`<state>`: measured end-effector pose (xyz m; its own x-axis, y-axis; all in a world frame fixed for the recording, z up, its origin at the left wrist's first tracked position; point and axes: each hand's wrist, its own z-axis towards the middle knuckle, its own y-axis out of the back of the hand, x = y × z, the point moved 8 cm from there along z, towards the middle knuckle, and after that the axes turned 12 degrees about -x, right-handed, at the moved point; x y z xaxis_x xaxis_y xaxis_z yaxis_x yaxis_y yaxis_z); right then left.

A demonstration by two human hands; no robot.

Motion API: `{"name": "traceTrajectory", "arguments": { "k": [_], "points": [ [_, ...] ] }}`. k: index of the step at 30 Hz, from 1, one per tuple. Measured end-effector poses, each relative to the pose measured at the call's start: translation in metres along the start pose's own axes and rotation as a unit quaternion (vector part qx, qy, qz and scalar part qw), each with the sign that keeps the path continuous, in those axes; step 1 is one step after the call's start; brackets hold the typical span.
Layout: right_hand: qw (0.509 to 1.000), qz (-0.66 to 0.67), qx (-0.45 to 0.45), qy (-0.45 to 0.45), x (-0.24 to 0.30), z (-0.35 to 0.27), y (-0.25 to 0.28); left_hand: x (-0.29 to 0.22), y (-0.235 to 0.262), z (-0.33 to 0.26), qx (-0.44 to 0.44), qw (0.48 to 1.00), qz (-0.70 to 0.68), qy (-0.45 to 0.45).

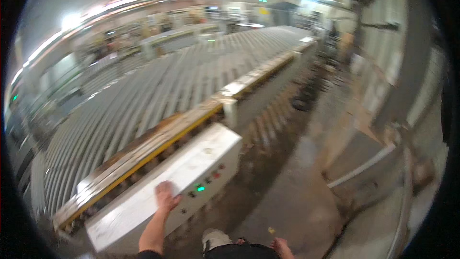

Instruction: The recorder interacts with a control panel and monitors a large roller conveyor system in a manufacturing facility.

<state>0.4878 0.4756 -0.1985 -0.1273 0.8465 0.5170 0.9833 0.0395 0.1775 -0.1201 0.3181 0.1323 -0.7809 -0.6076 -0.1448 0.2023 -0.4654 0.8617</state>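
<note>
On long white control box: left hand flat, green lamp lit

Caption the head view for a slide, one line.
Left hand rests on white control cabinet beside a long roller conveyor; right hand hangs free.

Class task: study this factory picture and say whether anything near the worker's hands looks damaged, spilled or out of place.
Nothing stands out. The left hand rests flat on the white control cabinet, its green light lit; the right hand hangs free above the stained floor.
</note>
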Motion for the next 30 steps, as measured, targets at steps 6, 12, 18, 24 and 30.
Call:
{"name": "traceTrajectory", "arguments": {
  "k": [6,12,18,24,30],
  "points": [
    [1.0,0.001,0.016,-0.012,0.0,-0.022,-0.017,0.011,0.008,-0.009,-0.008,0.999,-0.019,0.025],
    [0.999,0.011,-0.008,-0.031,0.005,-0.044,-0.013,0.007,0.004,-0.01,-0.008,1.0,-0.004,0.022],
    [0.999,0.008,0.012,-0.049,0.002,-0.042,-0.018,0.011,0.008,-0.012,0.001,1.0,0.0,0.028],
    [0.999,-0.04,0.005,-0.024,0.001,-0.034,-0.015,0.018,0.002,-0.013,0.007,0.999,0.019,0.032],
    [0.999,-0.005,-0.004,-0.041,-0.011,-0.015,-0.009,0.011,-0.001,-0.007,0.016,0.999,0.027,0.031]
  ]
}}
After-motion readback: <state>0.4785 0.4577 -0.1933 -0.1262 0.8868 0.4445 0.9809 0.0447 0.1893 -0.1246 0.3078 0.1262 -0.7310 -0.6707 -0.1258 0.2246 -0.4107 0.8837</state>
